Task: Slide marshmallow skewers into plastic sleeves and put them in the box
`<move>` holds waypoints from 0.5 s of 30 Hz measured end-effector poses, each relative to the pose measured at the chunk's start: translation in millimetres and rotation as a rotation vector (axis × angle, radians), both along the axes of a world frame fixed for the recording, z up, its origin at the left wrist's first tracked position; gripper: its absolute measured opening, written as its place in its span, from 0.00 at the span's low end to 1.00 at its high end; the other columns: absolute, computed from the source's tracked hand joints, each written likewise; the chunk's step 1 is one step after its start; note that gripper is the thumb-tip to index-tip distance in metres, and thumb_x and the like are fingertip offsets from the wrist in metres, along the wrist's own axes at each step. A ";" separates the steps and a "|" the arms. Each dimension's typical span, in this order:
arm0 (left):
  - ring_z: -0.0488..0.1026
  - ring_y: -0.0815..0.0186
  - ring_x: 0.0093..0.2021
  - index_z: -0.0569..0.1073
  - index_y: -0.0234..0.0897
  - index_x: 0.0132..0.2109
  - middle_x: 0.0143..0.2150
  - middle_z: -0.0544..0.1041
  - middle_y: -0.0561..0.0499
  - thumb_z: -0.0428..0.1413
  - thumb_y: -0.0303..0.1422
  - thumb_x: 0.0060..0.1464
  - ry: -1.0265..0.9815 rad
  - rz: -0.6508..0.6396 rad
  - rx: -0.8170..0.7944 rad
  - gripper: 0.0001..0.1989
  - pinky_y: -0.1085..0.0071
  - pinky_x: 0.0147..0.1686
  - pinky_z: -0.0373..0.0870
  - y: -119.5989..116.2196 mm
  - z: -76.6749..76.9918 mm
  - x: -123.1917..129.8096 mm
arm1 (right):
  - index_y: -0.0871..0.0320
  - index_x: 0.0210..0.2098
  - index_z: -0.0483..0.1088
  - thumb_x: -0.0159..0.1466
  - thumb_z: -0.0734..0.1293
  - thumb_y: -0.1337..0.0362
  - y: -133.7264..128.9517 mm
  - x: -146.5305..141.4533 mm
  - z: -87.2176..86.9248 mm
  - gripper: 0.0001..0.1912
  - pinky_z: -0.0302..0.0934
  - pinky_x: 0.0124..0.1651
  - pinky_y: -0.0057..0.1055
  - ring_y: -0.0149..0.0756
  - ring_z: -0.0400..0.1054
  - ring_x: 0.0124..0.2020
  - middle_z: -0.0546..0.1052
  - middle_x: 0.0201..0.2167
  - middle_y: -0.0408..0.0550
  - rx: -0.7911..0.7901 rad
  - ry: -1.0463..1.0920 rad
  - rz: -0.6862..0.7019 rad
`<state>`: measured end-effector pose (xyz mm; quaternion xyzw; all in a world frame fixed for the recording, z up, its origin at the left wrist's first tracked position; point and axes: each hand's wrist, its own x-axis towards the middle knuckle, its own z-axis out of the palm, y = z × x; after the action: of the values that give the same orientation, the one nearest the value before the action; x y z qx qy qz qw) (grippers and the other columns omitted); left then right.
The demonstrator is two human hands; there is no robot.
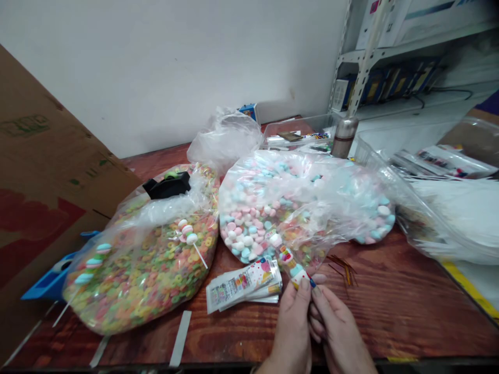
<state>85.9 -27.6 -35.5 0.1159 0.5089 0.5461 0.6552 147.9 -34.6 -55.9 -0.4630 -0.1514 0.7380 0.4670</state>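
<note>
Both of my hands are together near the table's front edge, pinching the lower end of a small printed candy packet (291,264). My left hand (293,324) grips it from the left, thumb on top. From the right, my right hand (338,326) holds the same end, its thumb beside the other. Pale candy pieces show in the packet's upper part. To the left lies a stack of flat printed sleeves (241,286). A large clear bag of pastel pink, white and blue candies (245,228) sits just beyond the packet.
A big bag of colourful rings (156,280) carries two candy sticks and a black tape dispenser (167,185). A blue tape dispenser (49,280) is by a cardboard box (50,171). Twist ties (345,267) lie right. Clear bins (413,208) and a metal bottle (344,137) stand behind.
</note>
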 end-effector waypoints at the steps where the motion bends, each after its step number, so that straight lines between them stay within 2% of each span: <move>1: 0.69 0.70 0.26 0.77 0.34 0.43 0.31 0.76 0.49 0.63 0.47 0.50 0.001 -0.022 0.000 0.21 0.78 0.23 0.61 -0.9 -1.5 0.5 | 0.57 0.28 0.64 0.50 0.74 0.39 0.1 -0.5 1.4 0.28 0.41 0.18 0.19 0.20 0.42 0.17 0.53 0.18 0.31 -0.004 0.005 -0.011; 5: 0.59 0.74 0.18 0.74 0.33 0.31 0.21 0.67 0.55 0.61 0.52 0.49 0.077 -0.095 0.011 0.23 0.77 0.18 0.52 -3.6 -5.9 0.7 | 0.56 0.28 0.62 0.52 0.73 0.40 -0.3 -1.0 2.4 0.27 0.39 0.18 0.18 0.20 0.41 0.17 0.51 0.18 0.30 -0.037 0.031 -0.097; 7: 0.59 0.72 0.18 0.71 0.35 0.28 0.19 0.66 0.55 0.59 0.52 0.51 0.187 -0.154 0.031 0.23 0.76 0.18 0.54 -4.1 -7.7 -0.9 | 0.55 0.32 0.65 0.55 0.71 0.41 -0.1 1.3 0.8 0.24 0.40 0.18 0.18 0.21 0.43 0.16 0.52 0.18 0.31 -0.025 0.017 -0.128; 9: 0.66 0.66 0.23 0.73 0.36 0.28 0.22 0.71 0.51 0.56 0.50 0.55 0.319 -0.211 0.094 0.21 0.73 0.24 0.61 -4.8 -10.2 -3.1 | 0.53 0.40 0.69 0.58 0.69 0.42 1.2 4.5 -1.7 0.22 0.50 0.19 0.20 0.24 0.52 0.18 0.61 0.20 0.34 0.040 -0.073 -0.155; 11: 0.69 0.62 0.29 0.77 0.37 0.31 0.27 0.74 0.48 0.56 0.45 0.58 0.463 -0.230 0.194 0.16 0.71 0.32 0.64 -6.5 -14.6 -5.6 | 0.52 0.44 0.69 0.59 0.69 0.43 3.5 6.9 -5.4 0.23 0.62 0.29 0.24 0.30 0.64 0.25 0.72 0.29 0.41 0.142 -0.193 -0.175; 12: 0.69 0.61 0.31 0.78 0.38 0.31 0.28 0.75 0.47 0.58 0.41 0.57 0.545 -0.227 0.244 0.13 0.71 0.35 0.64 -7.6 -17.4 -6.9 | 0.52 0.45 0.69 0.59 0.69 0.44 4.8 7.4 -7.7 0.23 0.65 0.36 0.26 0.33 0.68 0.31 0.75 0.34 0.43 0.185 -0.239 -0.180; 13: 0.68 0.60 0.31 0.79 0.39 0.31 0.28 0.75 0.46 0.60 0.38 0.55 0.626 -0.217 0.286 0.09 0.71 0.37 0.63 -8.7 -20.1 -8.2 | 0.53 0.45 0.70 0.59 0.70 0.45 6.0 7.5 -10.2 0.23 0.65 0.41 0.27 0.35 0.69 0.36 0.76 0.38 0.45 0.218 -0.265 -0.168; 15: 0.65 0.61 0.29 0.80 0.42 0.29 0.27 0.75 0.46 0.64 0.31 0.51 0.757 -0.203 0.340 0.03 0.71 0.40 0.61 -10.0 -22.9 -10.7 | 0.54 0.45 0.70 0.60 0.69 0.46 7.8 6.8 -15.6 0.21 0.65 0.42 0.27 0.36 0.69 0.39 0.76 0.38 0.46 0.246 -0.263 -0.136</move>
<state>75.3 -37.6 -58.4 0.4642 0.6023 0.4738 0.4442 154.7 -26.8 -71.5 -0.5041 -0.2684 0.6138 0.5451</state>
